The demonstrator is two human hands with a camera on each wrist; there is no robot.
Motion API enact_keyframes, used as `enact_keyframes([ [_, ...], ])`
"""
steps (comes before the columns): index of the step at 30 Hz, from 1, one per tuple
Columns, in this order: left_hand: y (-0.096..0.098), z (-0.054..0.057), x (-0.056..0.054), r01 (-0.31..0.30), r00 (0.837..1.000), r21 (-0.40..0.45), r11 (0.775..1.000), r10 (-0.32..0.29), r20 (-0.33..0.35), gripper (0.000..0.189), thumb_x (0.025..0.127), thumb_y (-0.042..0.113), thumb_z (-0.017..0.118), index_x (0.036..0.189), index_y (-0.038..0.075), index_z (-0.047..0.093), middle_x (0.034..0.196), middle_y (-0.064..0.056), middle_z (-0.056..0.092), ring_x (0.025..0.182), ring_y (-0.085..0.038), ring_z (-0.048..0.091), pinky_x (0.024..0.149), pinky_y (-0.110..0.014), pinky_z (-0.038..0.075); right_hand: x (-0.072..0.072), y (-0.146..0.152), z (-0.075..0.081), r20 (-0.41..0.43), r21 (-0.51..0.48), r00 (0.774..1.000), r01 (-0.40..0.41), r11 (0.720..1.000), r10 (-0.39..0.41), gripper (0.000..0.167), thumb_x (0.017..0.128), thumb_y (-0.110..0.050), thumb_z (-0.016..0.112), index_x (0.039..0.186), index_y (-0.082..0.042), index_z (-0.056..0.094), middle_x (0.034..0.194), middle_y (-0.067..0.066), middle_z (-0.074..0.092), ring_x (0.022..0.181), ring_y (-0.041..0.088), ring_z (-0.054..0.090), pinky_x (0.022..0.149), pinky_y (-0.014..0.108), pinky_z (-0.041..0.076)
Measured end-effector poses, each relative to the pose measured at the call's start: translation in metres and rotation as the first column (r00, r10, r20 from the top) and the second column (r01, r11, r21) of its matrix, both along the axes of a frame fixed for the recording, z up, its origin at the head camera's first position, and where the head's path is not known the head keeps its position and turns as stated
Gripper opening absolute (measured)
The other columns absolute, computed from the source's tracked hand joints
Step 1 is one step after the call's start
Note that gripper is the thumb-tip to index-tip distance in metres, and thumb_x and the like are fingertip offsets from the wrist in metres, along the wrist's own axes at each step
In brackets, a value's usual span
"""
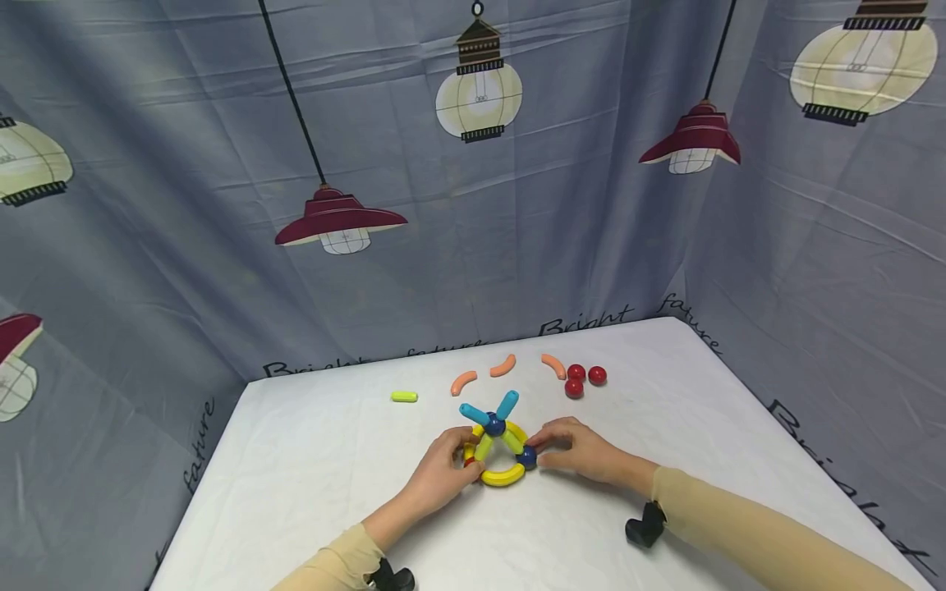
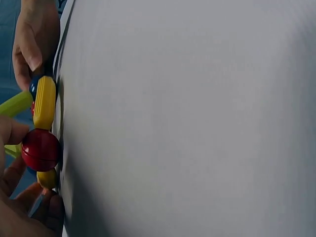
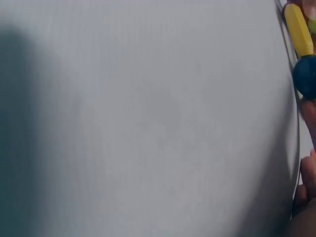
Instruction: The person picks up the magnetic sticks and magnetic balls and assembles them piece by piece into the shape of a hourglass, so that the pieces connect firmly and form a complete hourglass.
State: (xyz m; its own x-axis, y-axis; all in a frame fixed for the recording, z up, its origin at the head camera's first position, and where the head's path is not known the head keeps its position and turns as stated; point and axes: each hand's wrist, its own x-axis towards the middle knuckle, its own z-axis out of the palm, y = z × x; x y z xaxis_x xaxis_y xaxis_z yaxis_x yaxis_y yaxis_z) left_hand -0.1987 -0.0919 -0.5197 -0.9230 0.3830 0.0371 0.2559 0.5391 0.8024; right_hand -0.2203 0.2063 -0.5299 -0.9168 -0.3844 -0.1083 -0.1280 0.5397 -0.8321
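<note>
A ball-and-stick building toy (image 1: pixel 502 477) stands on the white table: a ring of curved yellow sticks with balls at its joints. Green sticks (image 1: pixel 484 447) lean up to a dark blue ball (image 1: pixel 494 424), from which two light blue sticks (image 1: pixel 507 405) point up. My left hand (image 1: pixel 441 469) grips the ring's left side around a red ball (image 2: pixel 41 150), mostly hidden by the fingers in the head view. At the ring's right, my right hand (image 1: pixel 575 448) holds another blue ball (image 1: pixel 526 457) between thumb and fingers.
Behind the toy lie three curved orange sticks (image 1: pixel 503 366) and a short green stick (image 1: pixel 404 396). Three loose red balls (image 1: pixel 597 376) cluster at the back right. Grey-blue curtains printed with lamps hang around the white table (image 1: pixel 310 460).
</note>
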Motion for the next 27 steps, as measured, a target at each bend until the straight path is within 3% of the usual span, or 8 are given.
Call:
enact_keyframes([
  [7,-0.008,0.001,-0.004,0.04,0.999,-0.007,0.999,-0.04,0.026,0.021,0.094,0.028,0.073,0.107,0.014,0.066,0.151,-0.009,0.049,0.136,-0.032,0.048,0.108,-0.052,0.043,0.006,-0.002,0.005,0.019,-0.007,0.998,-0.057,0.998,0.058,0.022,0.091,-0.03,0.078,0.113,-0.031,0.077,0.12,-0.009,0.064,0.127,0.025,0.048,0.109,0.062,0.036],
  [11,-0.01,0.0,-0.004,0.044,0.999,-0.007,0.999,-0.044,0.032,0.017,0.094,0.029,0.074,0.103,0.017,0.066,0.152,-0.008,0.049,0.134,-0.031,0.05,0.107,-0.05,0.045,0.004,0.006,0.01,0.0,-0.049,0.998,-0.059,0.997,0.059,0.019,0.098,-0.026,0.069,0.115,-0.022,0.077,0.114,-0.005,0.071,0.117,0.023,0.057,0.103,0.054,0.045],
  [15,-0.011,0.0,-0.004,0.043,0.998,-0.005,0.999,-0.043,0.036,0.017,0.094,0.03,0.074,0.103,0.017,0.066,0.152,-0.007,0.049,0.134,-0.03,0.05,0.107,-0.049,0.045,-0.004,0.022,0.014,-0.033,-0.094,0.996,0.079,0.992,-0.083,0.018,0.1,-0.012,0.06,0.105,-0.011,0.077,0.101,0.0,0.074,0.101,0.021,0.063,0.092,0.04,0.05],
  [17,-0.011,0.0,-0.004,0.043,0.998,-0.004,0.999,-0.043,0.038,0.017,0.094,0.029,0.074,0.103,0.017,0.067,0.152,-0.006,0.05,0.134,-0.029,0.05,0.106,-0.048,0.045,-0.01,0.032,0.013,-0.046,-0.113,0.98,0.188,0.976,-0.194,0.019,0.099,-0.007,0.056,0.098,-0.006,0.075,0.095,0.004,0.073,0.095,0.022,0.063,0.085,0.034,0.049],
  [19,-0.011,0.0,-0.004,0.041,0.998,-0.001,0.999,-0.041,0.04,0.017,0.094,0.03,0.074,0.104,0.018,0.067,0.152,-0.006,0.05,0.133,-0.029,0.051,0.106,-0.048,0.046,-0.018,0.043,0.012,-0.043,-0.134,0.947,0.31,0.941,-0.318,0.019,0.097,-0.005,0.054,0.095,-0.002,0.073,0.093,0.008,0.072,0.092,0.023,0.063,0.082,0.03,0.05],
  [22,-0.011,0.0,-0.004,0.033,0.998,0.001,0.999,-0.033,0.051,0.018,0.094,0.031,0.074,0.105,0.018,0.068,0.151,-0.004,0.05,0.132,-0.026,0.051,0.105,-0.047,0.046,-0.029,0.06,0.012,-0.055,-0.135,0.891,0.44,0.888,-0.45,0.019,0.1,-0.006,0.053,0.103,0.002,0.07,0.102,0.015,0.07,0.096,0.026,0.061,0.08,0.028,0.051],
  [24,-0.011,0.0,-0.004,0.032,0.998,0.006,0.999,-0.032,0.05,0.019,0.094,0.032,0.074,0.106,0.018,0.068,0.15,-0.004,0.051,0.132,-0.026,0.051,0.104,-0.047,0.046,-0.036,0.07,0.011,-0.079,-0.105,0.857,0.5,0.859,-0.509,0.021,0.101,-0.01,0.054,0.112,0.002,0.067,0.11,0.016,0.067,0.099,0.027,0.059,0.08,0.028,0.051],
  [27,-0.011,0.001,-0.003,0.032,0.998,0.014,0.999,-0.033,0.053,0.02,0.094,0.032,0.074,0.106,0.017,0.068,0.149,-0.005,0.051,0.131,-0.026,0.051,0.104,-0.047,0.046,-0.045,0.082,0.011,-0.122,-0.062,0.83,0.541,0.839,-0.544,0.028,0.103,-0.014,0.055,0.125,0.001,0.062,0.117,0.018,0.062,0.103,0.029,0.056,0.083,0.034,0.05],
])
